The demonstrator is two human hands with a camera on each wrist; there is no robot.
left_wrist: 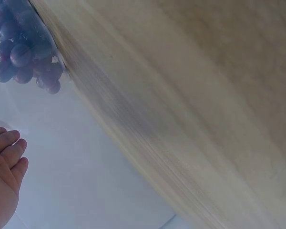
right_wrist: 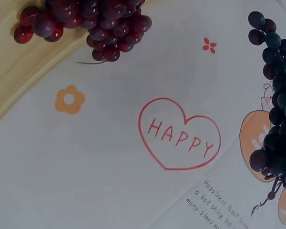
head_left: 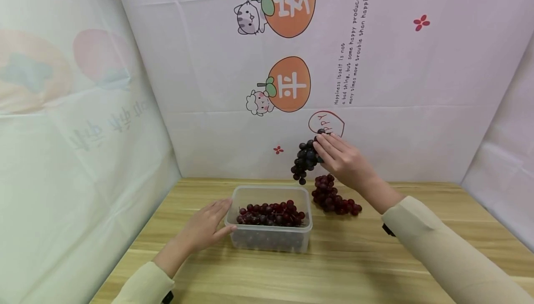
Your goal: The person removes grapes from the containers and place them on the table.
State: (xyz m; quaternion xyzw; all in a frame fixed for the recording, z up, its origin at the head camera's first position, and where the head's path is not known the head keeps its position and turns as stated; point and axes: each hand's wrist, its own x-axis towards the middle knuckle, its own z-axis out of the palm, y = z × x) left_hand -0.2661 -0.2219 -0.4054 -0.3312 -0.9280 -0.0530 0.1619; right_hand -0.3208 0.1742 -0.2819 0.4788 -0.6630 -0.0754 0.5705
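A bunch of dark grapes (head_left: 306,158) hangs in the air from my right hand (head_left: 343,160), whose fingers hold it near its upper end. In the right wrist view the dark grapes (right_wrist: 281,100) show a thin stem at the lower end. My left hand (head_left: 208,225) rests with extended fingers against the left side of a clear plastic container (head_left: 271,239). Inside the container lie red grapes (head_left: 271,213). On the table to its right is another bunch of red grapes (head_left: 333,197), below my right hand.
The wooden table (head_left: 267,276) meets a white printed cloth (head_left: 217,86) at its back edge. More cloth (head_left: 83,155) hangs along the left side and the right side.
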